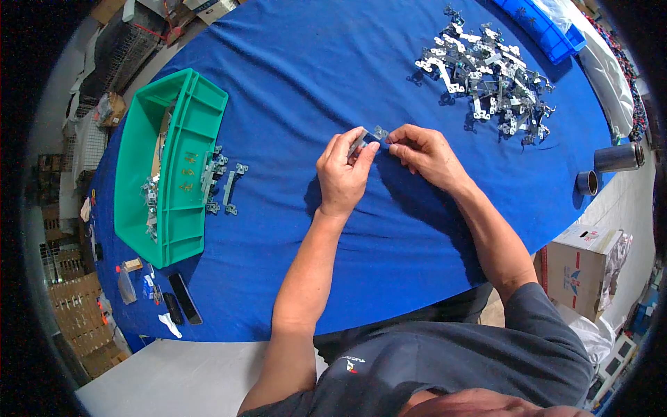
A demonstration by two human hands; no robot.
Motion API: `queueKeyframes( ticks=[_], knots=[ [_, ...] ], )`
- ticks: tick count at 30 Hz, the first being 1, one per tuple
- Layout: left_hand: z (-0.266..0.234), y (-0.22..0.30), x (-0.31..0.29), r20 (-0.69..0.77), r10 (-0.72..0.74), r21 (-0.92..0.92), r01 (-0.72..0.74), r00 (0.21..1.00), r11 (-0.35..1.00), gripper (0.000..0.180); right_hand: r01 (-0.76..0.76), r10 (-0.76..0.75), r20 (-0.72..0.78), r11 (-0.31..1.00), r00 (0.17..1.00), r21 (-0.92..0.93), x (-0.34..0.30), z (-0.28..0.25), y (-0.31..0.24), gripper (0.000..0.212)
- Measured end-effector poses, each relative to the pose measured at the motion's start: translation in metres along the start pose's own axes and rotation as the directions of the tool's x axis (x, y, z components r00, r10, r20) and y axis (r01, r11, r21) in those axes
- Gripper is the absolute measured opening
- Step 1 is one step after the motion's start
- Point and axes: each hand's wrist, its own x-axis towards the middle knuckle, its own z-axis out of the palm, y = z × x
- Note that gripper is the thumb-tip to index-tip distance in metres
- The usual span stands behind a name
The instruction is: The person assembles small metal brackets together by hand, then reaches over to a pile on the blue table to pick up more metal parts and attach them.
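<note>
Above the middle of the blue-covered table, my left hand [342, 174] pinches a silvery metal bracket [380, 131] between thumb and fingers. One end of the bracket sticks out toward my right hand [425, 156]. The fingers of that hand are pressed together close to this end; whatever they hold is too small to make out. Similar metal brackets lie in a large loose pile [490, 76] at the far right. On the left, several more brackets [215, 177] rest against the side of a green plastic bin, with a single bracket [233, 189] beside them.
The green bin [184, 243] stands at the left with metal parts inside. A blue tray [549, 35] sits at the far right edge. Near the right edge are a dark flask [618, 158] and a metal cup [587, 183]. A phone [185, 299] lies front left; a cardboard box [573, 267] stands right.
</note>
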Motion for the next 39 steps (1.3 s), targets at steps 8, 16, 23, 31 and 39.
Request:
queueKeyframes(
  ticks=[8, 16, 23, 31, 39],
  knots=[
    [0.0, 0.003, -0.001, 0.032, -0.038, 0.004, 0.038, 0.999, 0.999, 0.028, 0.01, -0.01, -0.015, 1.0, 1.0, -0.026, -0.002, 0.0, -0.006, 0.019],
    [0.0, 0.002, 0.001, 0.033, -0.001, 0.022, 0.001, 0.999, 1.0, 0.028, 0.031, -0.034, -0.041, 0.995, 0.999, -0.093, -0.001, 0.003, -0.008, 0.015],
    [0.001, 0.001, 0.0, 0.049, 0.021, 0.038, -0.022, 0.999, 0.999, 0.028, 0.064, -0.063, -0.105, 0.998, 0.992, 0.009, -0.001, 0.006, -0.005, 0.014],
    [0.002, 0.0, -0.002, 0.117, 0.089, 0.046, -0.095, 0.989, 0.994, 0.028, 0.255, -0.282, -0.102, 0.942, 0.954, -0.219, 0.003, 0.003, 0.005, 0.012],
    [0.001, 0.0, 0.001, -0.027, -0.021, -0.015, 0.021, 0.999, 1.0, 0.028, 0.015, 0.002, -0.12, 0.991, 0.993, 0.137, 0.002, -0.003, -0.005, 0.015]
  ],
)
